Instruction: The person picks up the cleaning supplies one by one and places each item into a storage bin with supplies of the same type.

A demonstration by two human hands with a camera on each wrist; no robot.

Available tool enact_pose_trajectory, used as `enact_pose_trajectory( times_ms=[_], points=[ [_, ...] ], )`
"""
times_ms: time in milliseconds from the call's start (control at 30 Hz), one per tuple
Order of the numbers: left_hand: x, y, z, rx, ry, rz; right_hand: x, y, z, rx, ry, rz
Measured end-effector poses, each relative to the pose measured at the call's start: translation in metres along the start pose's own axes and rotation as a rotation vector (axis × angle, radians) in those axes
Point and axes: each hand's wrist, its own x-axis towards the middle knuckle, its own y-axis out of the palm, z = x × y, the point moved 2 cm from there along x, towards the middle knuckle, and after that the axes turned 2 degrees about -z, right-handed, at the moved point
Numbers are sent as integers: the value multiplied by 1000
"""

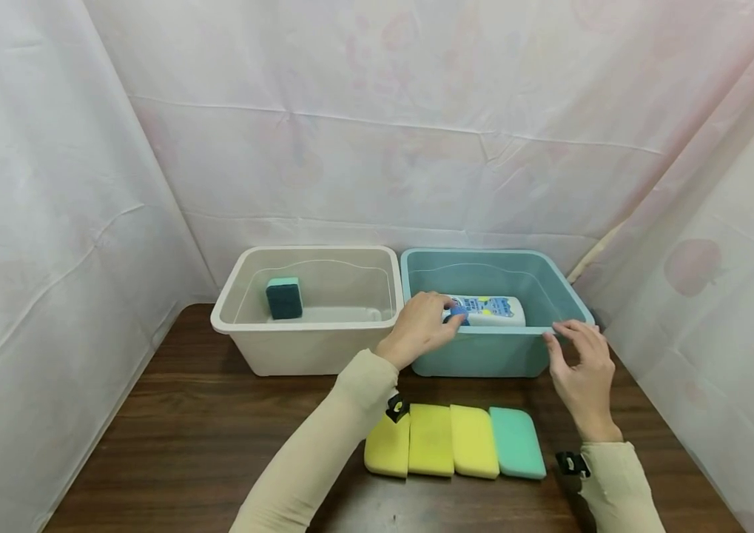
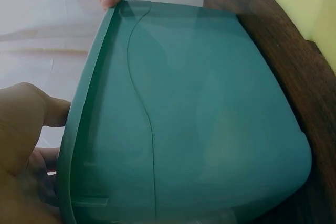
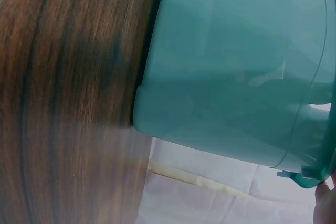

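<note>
A white bottle with a blue cap and printed label (image 1: 493, 309) lies on its side inside the blue plastic bin (image 1: 483, 355). My left hand (image 1: 422, 326) reaches over the bin's front rim, thumb and fingers round the bottle's cap end. In the left wrist view the front wall hides most of the bottle. At the bin's front right corner, my right hand (image 1: 583, 370) pinches the rim between thumb and fingers. The right wrist view catches only fingertips (image 3: 324, 203) of it at the rim.
Left of the blue bin stands a beige bin (image 1: 310, 348) with a dark-faced green sponge (image 1: 285, 300) upright inside. On the brown wooden table (image 1: 170, 414), three yellow sponges (image 1: 431, 440) and a green sponge (image 1: 516, 443) lie in a row before the blue bin. Pale curtains (image 1: 377, 148) enclose the table.
</note>
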Motion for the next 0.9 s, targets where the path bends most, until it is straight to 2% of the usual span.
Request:
enact_pose_trajectory(
  times_ms=[133,433,667,900],
  points=[
    [-3,-1,-1,16,23,3,2,-1,0,1,1,-1],
    [-16,-2,4,-31,81,-31,0,-2,1,-7,9,-9],
    [-30,-7,8,-9,159,-107,1,-2,1,-3,-3,-21],
    [-46,-14,19,24,212,-191,2,0,2,-5,-4,-22]
  ],
)
